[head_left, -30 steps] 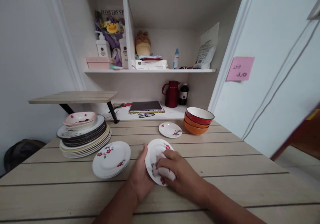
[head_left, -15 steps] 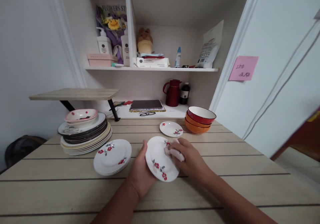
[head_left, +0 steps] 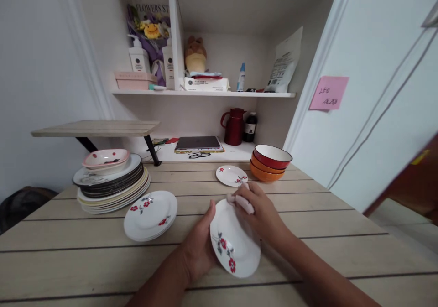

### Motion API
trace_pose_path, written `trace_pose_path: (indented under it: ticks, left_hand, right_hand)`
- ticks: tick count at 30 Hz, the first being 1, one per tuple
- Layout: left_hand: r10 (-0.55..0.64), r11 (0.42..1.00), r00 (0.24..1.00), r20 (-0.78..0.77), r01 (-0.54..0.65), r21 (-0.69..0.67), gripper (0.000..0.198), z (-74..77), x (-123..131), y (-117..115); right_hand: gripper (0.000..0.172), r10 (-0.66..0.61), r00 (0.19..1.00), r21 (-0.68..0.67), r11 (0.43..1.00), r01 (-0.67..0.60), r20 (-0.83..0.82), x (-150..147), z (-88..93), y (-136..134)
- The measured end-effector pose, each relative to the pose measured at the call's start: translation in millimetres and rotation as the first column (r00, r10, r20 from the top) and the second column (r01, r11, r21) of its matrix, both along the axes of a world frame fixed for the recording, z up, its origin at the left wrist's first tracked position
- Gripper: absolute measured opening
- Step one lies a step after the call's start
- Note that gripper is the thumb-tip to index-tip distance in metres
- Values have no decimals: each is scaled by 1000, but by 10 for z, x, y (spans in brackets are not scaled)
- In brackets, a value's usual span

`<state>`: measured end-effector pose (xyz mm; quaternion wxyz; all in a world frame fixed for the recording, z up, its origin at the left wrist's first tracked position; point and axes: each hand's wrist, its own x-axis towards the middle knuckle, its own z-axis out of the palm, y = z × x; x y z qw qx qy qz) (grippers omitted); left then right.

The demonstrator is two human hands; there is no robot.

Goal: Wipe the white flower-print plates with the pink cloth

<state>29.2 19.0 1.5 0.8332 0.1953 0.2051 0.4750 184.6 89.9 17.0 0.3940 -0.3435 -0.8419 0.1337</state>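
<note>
Over the near middle of the bench (head_left: 85, 266), a flower-printed white plate (head_left: 236, 241) is held tilted. At its nine o'clock, the left hand (head_left: 200, 247) cups the edge, thumb up and fingers hidden behind, probably so that the face is unobstructed. At twelve to one o'clock, the right hand (head_left: 263, 213) pinches a bunched pale cloth (head_left: 244, 204) at the rim, likely relying on that support. Between nine and ten o'clock, matching plates (head_left: 150, 215) sit stacked, presumably to save room; a lone small plate (head_left: 232, 175) lies at twelve, near nested bowls (head_left: 270, 161) at one.
</note>
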Motion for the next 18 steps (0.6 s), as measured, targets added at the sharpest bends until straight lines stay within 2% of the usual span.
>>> trace_pose_path:
  ticks: [2, 4, 10, 14, 16, 18]
  left_hand:
    - [37, 999, 999, 29, -37, 25, 60, 37, -33, 9]
    - [99, 993, 993, 70, -103, 57, 60, 69, -82, 31]
    - [241, 964, 963, 123, -252, 87, 59, 92, -199, 96]
    - [192, 979, 977, 88, -197, 53, 61, 71, -170, 92]
    - [137, 990, 988, 68, -139, 32, 61, 51, -126, 80]
    - [96, 995, 994, 61, -97, 21, 59, 29, -76, 63]
  right_hand:
    - [13, -42, 999, -24, 999, 42, 19, 46, -31, 79]
    - [14, -23, 998, -34, 999, 25, 59, 47, -50, 81]
    - [19, 232, 947, -66, 973, -222, 221, -89, -18, -205]
    - [17, 373, 904, -119, 927, -355, 211, -163, 14, -323]
    - [19, 347, 926, -128, 935, -330, 146, -172, 18, -298]
    - [19, 243, 968, -124, 965, -233, 70, -151, 7, -215]
